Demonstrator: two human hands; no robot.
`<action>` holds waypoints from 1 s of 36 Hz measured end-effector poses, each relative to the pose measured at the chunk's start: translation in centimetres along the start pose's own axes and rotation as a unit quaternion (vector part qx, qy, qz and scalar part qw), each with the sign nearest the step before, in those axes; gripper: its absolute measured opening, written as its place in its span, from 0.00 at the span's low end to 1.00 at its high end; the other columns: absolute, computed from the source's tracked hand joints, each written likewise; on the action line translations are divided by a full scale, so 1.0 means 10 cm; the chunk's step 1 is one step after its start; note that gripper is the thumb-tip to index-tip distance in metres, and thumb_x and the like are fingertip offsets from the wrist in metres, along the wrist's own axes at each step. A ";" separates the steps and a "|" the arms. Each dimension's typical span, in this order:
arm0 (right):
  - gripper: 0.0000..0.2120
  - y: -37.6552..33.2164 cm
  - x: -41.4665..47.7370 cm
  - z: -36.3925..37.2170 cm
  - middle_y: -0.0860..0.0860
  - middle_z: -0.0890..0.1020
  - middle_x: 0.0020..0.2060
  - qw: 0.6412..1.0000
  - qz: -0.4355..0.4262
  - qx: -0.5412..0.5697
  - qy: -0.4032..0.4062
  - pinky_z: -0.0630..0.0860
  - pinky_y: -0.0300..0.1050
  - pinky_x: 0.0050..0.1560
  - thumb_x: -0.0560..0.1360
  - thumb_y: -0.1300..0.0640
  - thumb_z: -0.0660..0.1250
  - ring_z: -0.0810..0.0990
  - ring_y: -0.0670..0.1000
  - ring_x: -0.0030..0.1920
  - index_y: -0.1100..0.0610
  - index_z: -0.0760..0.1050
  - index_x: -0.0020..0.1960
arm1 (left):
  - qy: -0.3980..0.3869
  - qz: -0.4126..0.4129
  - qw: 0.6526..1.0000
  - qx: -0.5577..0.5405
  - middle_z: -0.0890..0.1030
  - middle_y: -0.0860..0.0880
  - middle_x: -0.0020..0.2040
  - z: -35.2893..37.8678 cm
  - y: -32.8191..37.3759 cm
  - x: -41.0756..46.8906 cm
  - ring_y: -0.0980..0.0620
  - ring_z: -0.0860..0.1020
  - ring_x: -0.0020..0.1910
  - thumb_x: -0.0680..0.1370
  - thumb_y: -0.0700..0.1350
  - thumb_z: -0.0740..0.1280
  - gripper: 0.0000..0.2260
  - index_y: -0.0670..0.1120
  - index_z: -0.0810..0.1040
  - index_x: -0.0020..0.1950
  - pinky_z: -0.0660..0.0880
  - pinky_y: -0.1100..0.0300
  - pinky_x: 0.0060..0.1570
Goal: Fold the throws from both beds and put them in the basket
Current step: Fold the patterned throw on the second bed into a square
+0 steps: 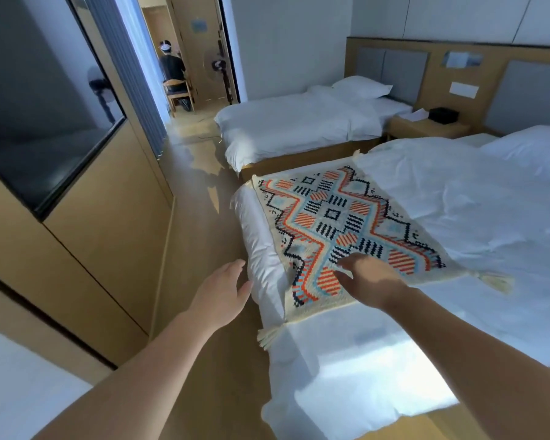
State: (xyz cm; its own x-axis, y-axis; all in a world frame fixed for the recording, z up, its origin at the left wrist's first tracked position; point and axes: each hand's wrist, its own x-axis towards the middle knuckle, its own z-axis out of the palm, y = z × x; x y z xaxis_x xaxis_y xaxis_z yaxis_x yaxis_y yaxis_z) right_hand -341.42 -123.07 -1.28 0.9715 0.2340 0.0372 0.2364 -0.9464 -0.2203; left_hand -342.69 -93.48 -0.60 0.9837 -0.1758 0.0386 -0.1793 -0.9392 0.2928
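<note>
A cream throw with an orange, blue and black zigzag pattern and corner tassels lies flat across the foot of the near bed. My right hand hovers over or rests on the throw's near end, fingers spread and relaxed. My left hand is open in the air beside the bed's left edge, just off the mattress, holding nothing. The far bed has only white bedding showing. No basket is in view.
A wooden-floored aisle runs between the beds and a wall unit with a dark screen on the left. A nightstand stands between the beds. A person sits on a chair in the far doorway.
</note>
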 end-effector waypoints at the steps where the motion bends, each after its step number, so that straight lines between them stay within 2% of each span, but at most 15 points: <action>1: 0.19 -0.02 0.11 0.01 0.54 0.78 0.61 1.000 -0.004 -0.004 -0.001 0.74 0.47 0.58 0.80 0.46 0.56 0.77 0.54 0.59 0.53 0.74 0.65 | 0.000 0.000 1.000 0.000 0.68 0.49 0.72 0.00 -0.05 0.09 0.50 0.72 0.64 0.81 0.54 0.56 0.24 0.46 0.60 0.75 0.67 0.56 0.65; 4: 0.20 -0.10 0.42 0.07 0.53 0.77 0.63 1.000 -0.008 -0.015 0.004 0.74 0.46 0.60 0.80 0.47 0.55 0.76 0.54 0.61 0.53 0.73 0.67 | 0.000 0.001 1.000 -0.004 0.69 0.49 0.71 0.01 -0.25 0.37 0.50 0.74 0.62 0.81 0.54 0.57 0.24 0.46 0.61 0.75 0.68 0.56 0.64; 8: 0.18 -0.16 0.90 0.25 0.54 0.80 0.56 1.000 0.013 -0.017 0.005 0.76 0.48 0.54 0.79 0.46 0.55 0.79 0.55 0.55 0.55 0.76 0.60 | -0.012 0.013 1.000 -0.006 0.70 0.49 0.71 0.08 -0.58 0.85 0.49 0.75 0.61 0.81 0.54 0.57 0.24 0.46 0.61 0.75 0.70 0.55 0.63; 12: 0.17 -0.27 1.43 0.41 0.54 0.80 0.55 0.999 0.047 -0.004 0.012 0.77 0.48 0.53 0.79 0.47 0.57 0.79 0.55 0.53 0.55 0.77 0.59 | -0.034 0.052 0.998 -0.007 0.68 0.49 0.72 0.09 -0.98 1.47 0.49 0.71 0.66 0.81 0.54 0.56 0.24 0.47 0.60 0.75 0.68 0.54 0.66; 17: 0.17 -0.49 2.08 0.60 0.53 0.80 0.59 0.991 0.129 0.024 0.027 0.78 0.49 0.53 0.79 0.45 0.57 0.79 0.54 0.55 0.51 0.76 0.62 | -0.054 0.093 0.994 -0.017 0.69 0.47 0.71 0.04 -1.50 2.36 0.46 0.70 0.67 0.80 0.53 0.58 0.24 0.46 0.62 0.74 0.68 0.51 0.65; 22: 0.19 -0.69 2.51 0.71 0.52 0.78 0.61 0.974 0.226 0.021 0.008 0.76 0.48 0.56 0.79 0.45 0.57 0.78 0.54 0.57 0.51 0.74 0.65 | -0.095 0.164 0.982 -0.004 0.67 0.48 0.73 -0.06 -1.78 3.09 0.48 0.66 0.71 0.81 0.53 0.57 0.25 0.46 0.60 0.75 0.64 0.54 0.68; 25: 0.16 -0.71 2.60 0.74 0.53 0.79 0.57 0.963 0.267 0.030 0.020 0.77 0.49 0.53 0.79 0.46 0.57 0.79 0.54 0.53 0.52 0.76 0.60 | -0.127 0.202 0.971 -0.014 0.65 0.48 0.74 -0.06 -1.77 3.49 0.48 0.64 0.72 0.81 0.52 0.57 0.24 0.46 0.59 0.76 0.62 0.54 0.69; 29: 0.15 -0.61 2.57 0.77 0.53 0.81 0.51 0.943 0.331 0.031 0.029 0.79 0.51 0.49 0.79 0.47 0.58 0.80 0.54 0.48 0.56 0.78 0.53 | -0.146 0.271 0.952 -0.012 0.68 0.46 0.72 0.09 -1.51 3.91 0.47 0.67 0.70 0.81 0.51 0.58 0.24 0.44 0.61 0.75 0.66 0.52 0.67; 32: 0.14 -0.45 2.52 0.78 0.54 0.81 0.50 0.925 0.378 0.030 0.038 0.78 0.51 0.50 0.79 0.51 0.59 0.80 0.55 0.48 0.58 0.78 0.54 | -0.167 0.307 0.937 -0.004 0.67 0.46 0.73 0.25 -1.19 4.14 0.46 0.67 0.70 0.81 0.52 0.58 0.24 0.44 0.60 0.75 0.68 0.52 0.66; 36: 0.12 -0.13 2.54 0.85 0.52 0.81 0.50 0.899 0.429 0.058 0.062 0.79 0.49 0.49 0.79 0.52 0.59 0.80 0.54 0.48 0.55 0.79 0.55 | -0.186 0.360 0.914 0.009 0.68 0.47 0.72 0.44 -0.79 4.41 0.47 0.68 0.69 0.81 0.52 0.58 0.24 0.46 0.60 0.75 0.69 0.52 0.65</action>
State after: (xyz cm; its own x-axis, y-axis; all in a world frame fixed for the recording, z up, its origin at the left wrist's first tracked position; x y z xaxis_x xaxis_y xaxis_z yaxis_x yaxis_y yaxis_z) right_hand -317.18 -114.02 -8.39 0.7916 -0.6048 -0.0871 -0.5973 -0.7358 -0.3192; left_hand -297.98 -95.13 -5.36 0.5381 -0.8354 -0.1121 -0.7818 -0.5444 0.3040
